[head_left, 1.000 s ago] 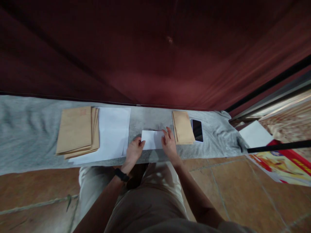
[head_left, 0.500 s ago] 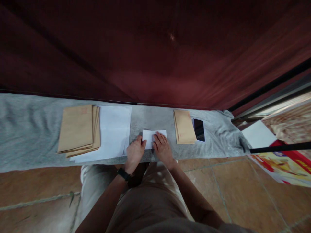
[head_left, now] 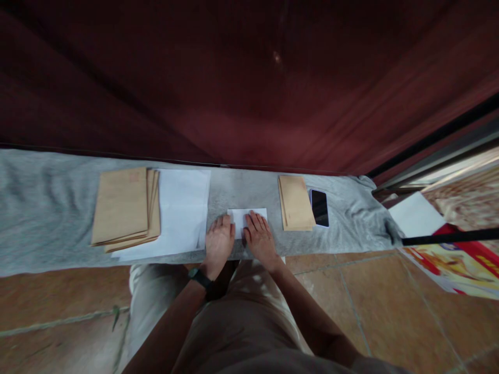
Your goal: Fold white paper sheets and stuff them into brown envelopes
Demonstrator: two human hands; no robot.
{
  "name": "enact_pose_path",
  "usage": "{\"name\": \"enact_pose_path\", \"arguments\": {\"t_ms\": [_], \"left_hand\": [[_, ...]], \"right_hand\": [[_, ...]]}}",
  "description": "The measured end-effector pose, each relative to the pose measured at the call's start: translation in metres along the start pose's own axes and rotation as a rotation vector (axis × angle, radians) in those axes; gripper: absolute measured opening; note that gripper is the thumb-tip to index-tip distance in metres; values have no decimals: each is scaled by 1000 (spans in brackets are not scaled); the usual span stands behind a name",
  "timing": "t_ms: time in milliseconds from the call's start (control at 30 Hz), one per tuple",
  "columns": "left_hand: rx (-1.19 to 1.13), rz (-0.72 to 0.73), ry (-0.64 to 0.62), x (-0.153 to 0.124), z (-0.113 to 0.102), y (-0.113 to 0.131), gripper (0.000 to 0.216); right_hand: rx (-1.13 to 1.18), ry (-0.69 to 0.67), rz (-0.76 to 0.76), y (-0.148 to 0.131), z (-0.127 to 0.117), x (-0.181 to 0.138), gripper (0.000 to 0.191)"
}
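Observation:
A small white folded sheet of paper [head_left: 238, 215] lies on the grey cloth in front of me. My left hand [head_left: 220, 238] rests flat over its left end, fingers stretched out. Over the right part of the paper lies my right hand [head_left: 260, 235], also flat with its fingers extended. Both palms face down, and some of the paper is hidden under them. To the left are white paper sheets [head_left: 183, 208], partly covered by a stack of large brown envelopes [head_left: 121, 205]. Smaller brown envelopes [head_left: 297, 202] lie to the right of my right hand.
A phone [head_left: 319, 208] lies to the right of the small envelopes. Grey cloth [head_left: 358, 213] covers the narrow table, and a dark red panel [head_left: 249, 104] rises behind it. Beyond the right end are a black bar [head_left: 448, 238] and a colourful printed box [head_left: 460, 262].
My left hand has gone from gripping the paper's left edge between thumb and fingers to lying flat on it. My right hand stays in nearly the same place.

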State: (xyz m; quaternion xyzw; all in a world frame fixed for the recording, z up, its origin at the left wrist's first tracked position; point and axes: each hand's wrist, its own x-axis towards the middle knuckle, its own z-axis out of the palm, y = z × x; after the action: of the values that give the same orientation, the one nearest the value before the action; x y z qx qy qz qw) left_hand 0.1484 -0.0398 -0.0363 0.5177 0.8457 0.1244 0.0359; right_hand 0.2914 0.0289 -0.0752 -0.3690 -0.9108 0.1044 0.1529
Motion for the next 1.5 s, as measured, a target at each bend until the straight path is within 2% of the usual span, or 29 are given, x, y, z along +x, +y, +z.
{"name": "enact_pose_path", "arguments": {"t_ms": [133,267,433,767,1133,1500], "left_hand": [[-133,208,80,1,16,6,43],[-160,276,29,-2,30,13,55],[-132,250,-17,-5,36,14,63],[-92,232,10,-5,41,7,60],[-56,201,-3,-5,38,6,60],[-67,148,6,-9,32,0,70]], "right_hand": [[-3,-22,-6,0,-1,0,50],[-16,-44,-19,2,-1,0,53],[-15,-39,-17,2,0,-1,57],[-1,-3,18,2,-1,-1,51],[-70,60,71,22,-5,-9,57],[-92,74,104,36,-10,-21,62]]}}
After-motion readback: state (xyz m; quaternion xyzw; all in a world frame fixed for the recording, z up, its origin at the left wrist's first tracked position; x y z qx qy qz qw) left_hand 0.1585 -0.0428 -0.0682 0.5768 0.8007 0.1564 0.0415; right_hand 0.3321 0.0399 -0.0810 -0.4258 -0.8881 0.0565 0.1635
